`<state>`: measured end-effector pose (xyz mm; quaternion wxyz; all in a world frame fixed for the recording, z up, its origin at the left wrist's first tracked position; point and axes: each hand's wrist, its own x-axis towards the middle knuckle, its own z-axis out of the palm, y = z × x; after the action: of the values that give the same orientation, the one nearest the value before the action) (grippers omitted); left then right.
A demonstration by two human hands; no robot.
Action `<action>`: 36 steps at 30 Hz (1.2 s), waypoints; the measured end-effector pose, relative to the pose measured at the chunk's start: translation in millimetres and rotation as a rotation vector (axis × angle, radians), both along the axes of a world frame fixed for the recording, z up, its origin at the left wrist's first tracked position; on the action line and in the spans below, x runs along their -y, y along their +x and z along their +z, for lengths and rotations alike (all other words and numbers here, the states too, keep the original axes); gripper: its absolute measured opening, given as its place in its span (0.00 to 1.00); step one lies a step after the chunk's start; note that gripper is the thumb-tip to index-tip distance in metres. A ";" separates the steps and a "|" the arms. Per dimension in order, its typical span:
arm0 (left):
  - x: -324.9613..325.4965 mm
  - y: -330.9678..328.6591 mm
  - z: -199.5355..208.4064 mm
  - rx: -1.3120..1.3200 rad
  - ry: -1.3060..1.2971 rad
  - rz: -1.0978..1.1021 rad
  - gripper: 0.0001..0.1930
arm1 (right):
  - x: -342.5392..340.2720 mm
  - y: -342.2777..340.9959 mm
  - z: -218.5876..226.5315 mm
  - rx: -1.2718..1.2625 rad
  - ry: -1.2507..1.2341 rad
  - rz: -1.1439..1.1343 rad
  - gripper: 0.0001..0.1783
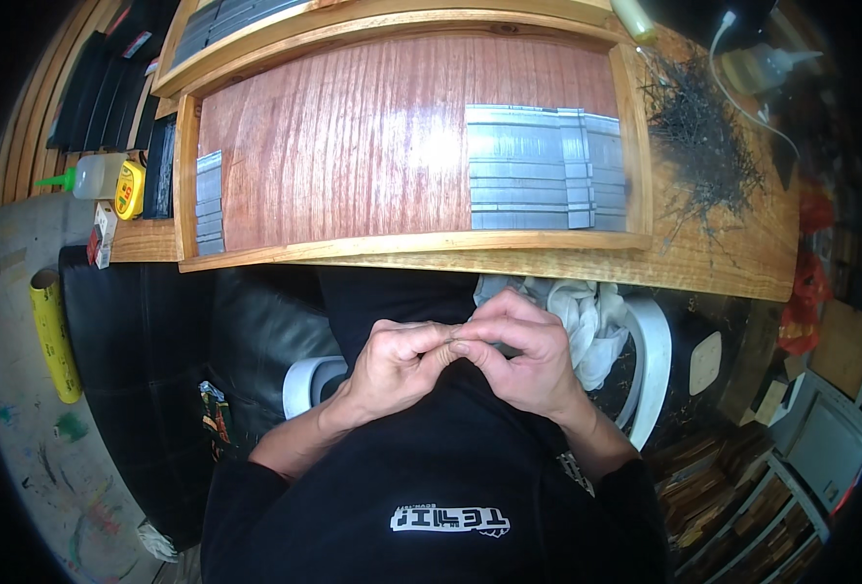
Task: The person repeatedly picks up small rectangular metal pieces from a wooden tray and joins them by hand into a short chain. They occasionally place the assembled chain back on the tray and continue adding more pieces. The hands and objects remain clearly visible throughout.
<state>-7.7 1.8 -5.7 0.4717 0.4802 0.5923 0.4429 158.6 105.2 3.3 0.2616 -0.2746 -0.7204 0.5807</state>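
Note:
Over my lap, just in front of the table edge, both my hands meet at the fingertips. My left hand (pixel 403 362) is closed in a pinch, thumb and forefinger touching the right hand's fingers. A similar pinch closes my right hand (pixel 528 352). Whatever is between the fingertips is hidden or too small to make out. Beyond them lies a shallow wooden-framed tray (pixel 353 146) with a reddish wood-grain bottom. Rows of flat grey strips (pixel 518 170) fill its right part, and a narrow column of grey pieces (pixel 209 200) runs along its left side.
A tangled heap of thin dark sticks or wires (pixel 698 146) sits right of the tray, near a squeeze bottle (pixel 767 68) and white cable. At left stand a green-tipped bottle (pixel 98 177) and yellow container (pixel 131 190). White cloth (pixel 586 321) hangs below the table edge.

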 end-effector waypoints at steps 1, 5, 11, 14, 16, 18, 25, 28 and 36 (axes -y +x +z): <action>-0.3 0.0 0.9 -0.003 0.001 0.004 0.09 | 0.7 -0.3 0.1 -0.002 0.012 0.005 0.08; -0.8 -0.3 4.6 -0.006 -0.022 0.002 0.08 | 1.0 -1.2 0.0 -0.029 0.037 -0.005 0.08; -3.4 4.3 2.7 0.060 0.046 0.052 0.11 | 0.6 4.5 3.9 -0.018 0.028 -0.073 0.08; -7.7 5.0 7.6 -0.012 0.140 0.099 0.11 | -14.9 14.7 22.7 0.029 0.122 -0.079 0.08; -6.7 4.7 9.9 -0.050 0.218 0.156 0.12 | -36.1 32.2 58.8 0.077 0.263 -0.121 0.08; -7.9 2.7 11.3 -0.050 0.259 0.152 0.13 | -55.7 54.5 90.4 0.099 0.473 -0.273 0.08; -31.1 1.7 20.3 -0.181 0.480 0.058 0.16 | -89.6 73.5 117.0 0.437 0.987 -0.505 0.11; -40.8 -1.9 31.0 -0.209 0.501 0.058 0.17 | -74.0 63.4 117.2 0.383 1.008 -0.497 0.12; -60.7 -3.2 56.0 -0.186 0.588 -0.085 0.21 | -49.3 12.3 97.7 -0.024 0.472 0.045 0.13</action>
<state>-10.9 62.5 50.3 0.2745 0.6589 0.4586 0.5293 170.9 154.4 101.0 0.3141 -0.1829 -0.8389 0.4050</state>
